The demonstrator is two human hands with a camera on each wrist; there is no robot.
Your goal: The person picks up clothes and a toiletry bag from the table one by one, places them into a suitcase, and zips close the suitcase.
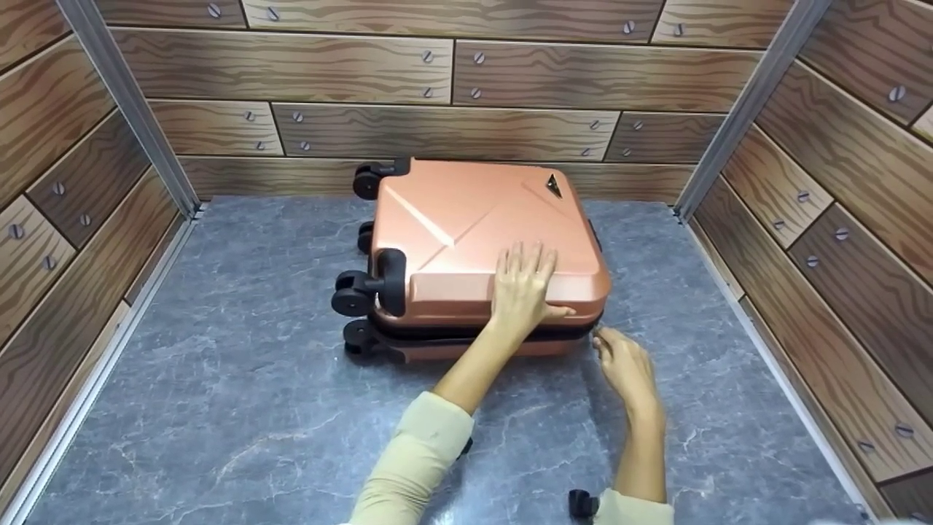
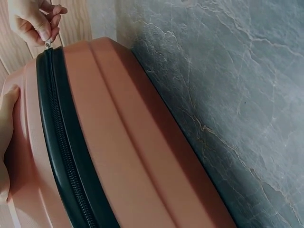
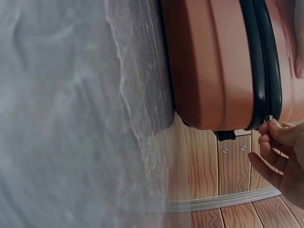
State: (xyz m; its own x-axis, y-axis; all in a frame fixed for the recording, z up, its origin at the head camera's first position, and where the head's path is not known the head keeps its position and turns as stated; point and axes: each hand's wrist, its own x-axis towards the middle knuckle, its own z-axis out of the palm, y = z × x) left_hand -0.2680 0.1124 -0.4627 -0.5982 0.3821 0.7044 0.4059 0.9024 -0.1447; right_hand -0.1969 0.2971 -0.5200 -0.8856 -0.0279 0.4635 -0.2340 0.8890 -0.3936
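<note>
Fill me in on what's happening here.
A person has both hands on an orange-pink hard-shell suitcase, which lies flat on a grey marbled surface, its black wheels toward the left of the head view. The left hand rests on the shell, while the right hand pinches a small silvery metal zipper pull at the corner. The black zipper looks closed along the stretch in the left wrist view.

Back wall [image 1: 350,69], left wall [image 1: 73,146], right wall [image 1: 860,306]: brown plank pattern, streaky grain, slotted screw heads [image 1: 896,93] (often paired). Grey metal strips [image 1: 136,109] up both corners. Floor [image 1: 219,292] blue-grey, marble-veined, pale sheen at near edge.
</note>
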